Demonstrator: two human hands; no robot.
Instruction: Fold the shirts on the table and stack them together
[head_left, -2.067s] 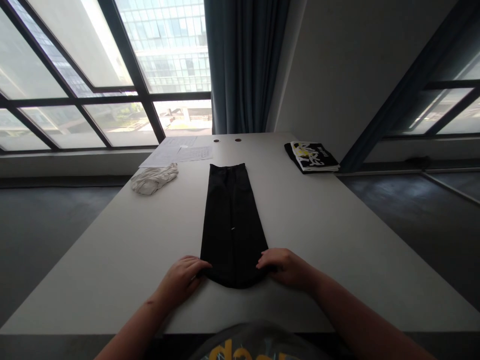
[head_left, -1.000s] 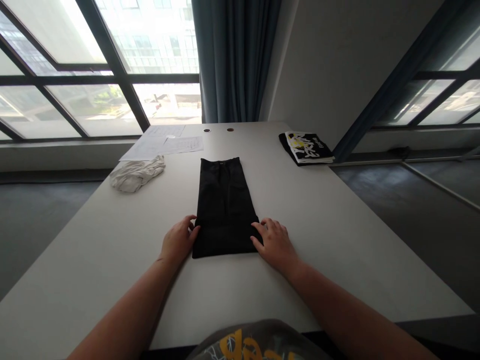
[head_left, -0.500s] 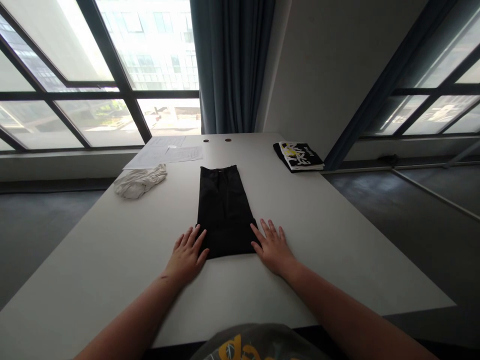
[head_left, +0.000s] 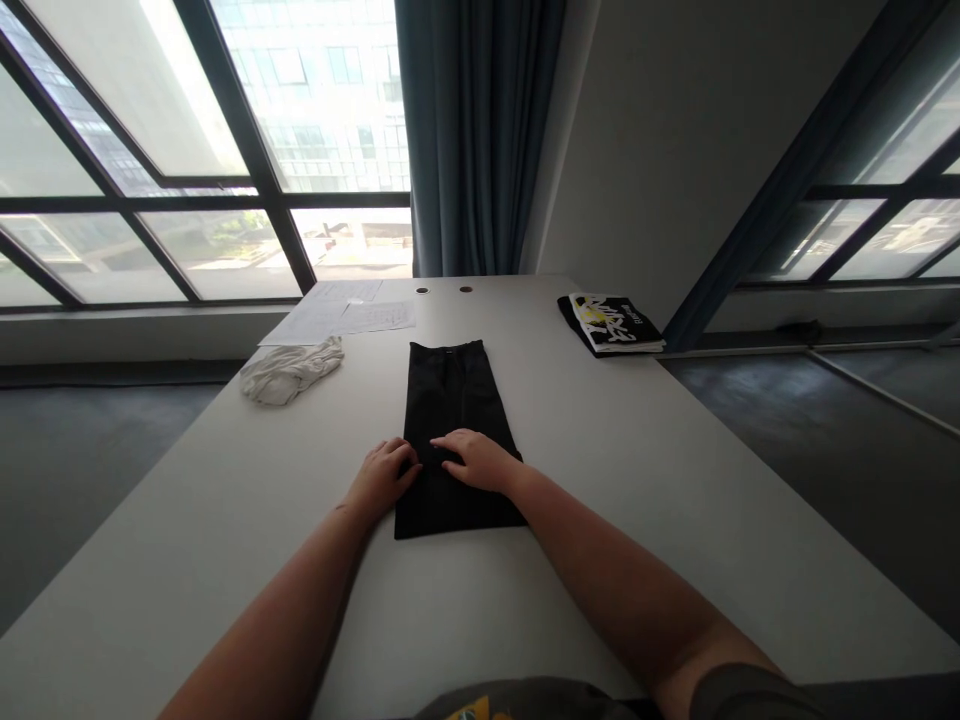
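Note:
A black garment (head_left: 452, 400), folded into a long rectangle, lies flat in the middle of the white table (head_left: 675, 480). My left hand (head_left: 384, 474) rests on its left edge with the fingers curled onto the cloth. My right hand (head_left: 478, 460) lies palm down on top of the garment near its middle, fingers pointing left and pressed flat on the fabric. Neither hand lifts the cloth.
A crumpled white cloth (head_left: 289, 369) lies at the back left, with sheets of paper (head_left: 341, 315) behind it. A folded black shirt with a yellow and white print (head_left: 611, 322) sits at the back right. Two cable holes (head_left: 444, 290) mark the far edge.
The garment was folded in half from its near end to a shorter rectangle. Both hands then left its near corners; the right hand now lies on top, the left at the left edge.

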